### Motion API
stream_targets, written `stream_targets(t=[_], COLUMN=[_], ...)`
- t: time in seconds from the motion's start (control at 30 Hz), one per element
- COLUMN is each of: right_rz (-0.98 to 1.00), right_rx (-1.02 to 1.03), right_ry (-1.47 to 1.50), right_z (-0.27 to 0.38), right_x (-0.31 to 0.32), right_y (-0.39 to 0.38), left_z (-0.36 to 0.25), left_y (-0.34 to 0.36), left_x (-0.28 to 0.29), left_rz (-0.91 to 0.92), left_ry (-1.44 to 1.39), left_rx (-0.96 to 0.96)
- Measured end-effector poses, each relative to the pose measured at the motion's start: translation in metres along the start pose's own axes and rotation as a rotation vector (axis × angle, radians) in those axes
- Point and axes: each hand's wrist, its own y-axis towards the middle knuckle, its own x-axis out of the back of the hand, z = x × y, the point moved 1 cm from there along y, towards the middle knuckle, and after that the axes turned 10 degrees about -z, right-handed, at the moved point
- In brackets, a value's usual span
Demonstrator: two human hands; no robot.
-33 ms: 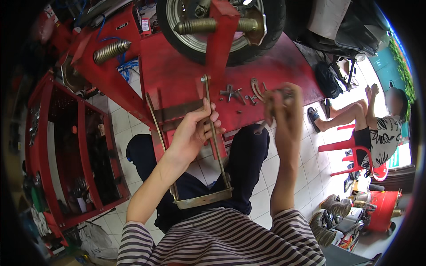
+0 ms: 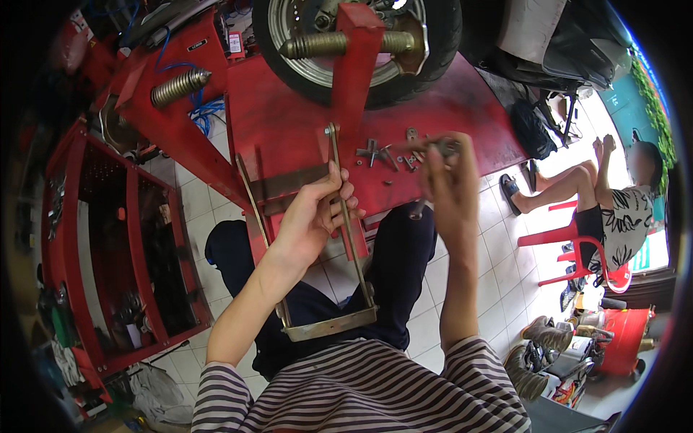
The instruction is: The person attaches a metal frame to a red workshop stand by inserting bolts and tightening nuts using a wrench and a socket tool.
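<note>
My left hand (image 2: 314,216) is closed around one long rail of a narrow metal U-shaped frame (image 2: 328,328), which runs from the red lift bench (image 2: 289,130) down toward my lap. My right hand (image 2: 449,184) is raised beside it and pinches a small dark metal part (image 2: 440,146) at its fingertips. Several loose bolts and small fittings (image 2: 386,155) lie on the bench just beyond both hands. A motorcycle wheel (image 2: 339,43) stands clamped in a red upright at the far end of the bench.
A red tool cart (image 2: 108,238) with open shelves stands on my left. Another person (image 2: 621,209) sits on a red plastic chair at the right. Shoes and a red bucket (image 2: 621,346) rest on the tiled floor at lower right.
</note>
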Motion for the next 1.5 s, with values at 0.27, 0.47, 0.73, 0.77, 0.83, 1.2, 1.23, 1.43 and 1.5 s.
stream_targets(t=[0.27, 0.47, 0.73, 0.77, 0.83, 1.2, 1.23, 1.43, 1.5], right_rz=[0.144, -0.006, 0.054, 0.093, 0.151, 0.436, 0.434, 0.408, 0.395], right_rx=[-0.008, -0.031, 0.476, 0.409, 0.267, 0.598, 0.587, 0.618, 0.606], right_ry=[0.103, 0.252, -0.246, -0.099, 0.2, 0.023, 0.046, -0.034, -0.067], right_z=[-0.006, 0.004, 0.043, 0.042, 0.04, 0.043, 0.043, 0.04, 0.038], right_x=[-0.038, -0.027, 0.038, 0.041, 0.046, -0.025, -0.03, -0.053, -0.054], right_y=[0.007, -0.007, -0.043, -0.047, -0.054, -0.034, -0.032, -0.024, -0.024], left_z=[0.0, -0.002, -0.001, 0.0, 0.0, 0.0, 0.003, 0.003, 0.005], left_y=[-0.003, -0.002, -0.003, -0.003, -0.002, 0.003, 0.007, -0.016, -0.009], left_x=[-0.007, -0.004, 0.0, -0.002, -0.004, 0.009, 0.015, -0.004, 0.0], left_rz=[-0.015, -0.029, 0.022, 0.025, 0.034, 0.01, 0.067, -0.061, -0.055], left_ry=[0.021, 0.037, 0.007, 0.006, -0.003, -0.034, -0.048, -0.028, -0.072], left_rx=[-0.014, -0.008, -0.024, -0.027, -0.026, 0.012, 0.0, -0.175, -0.135])
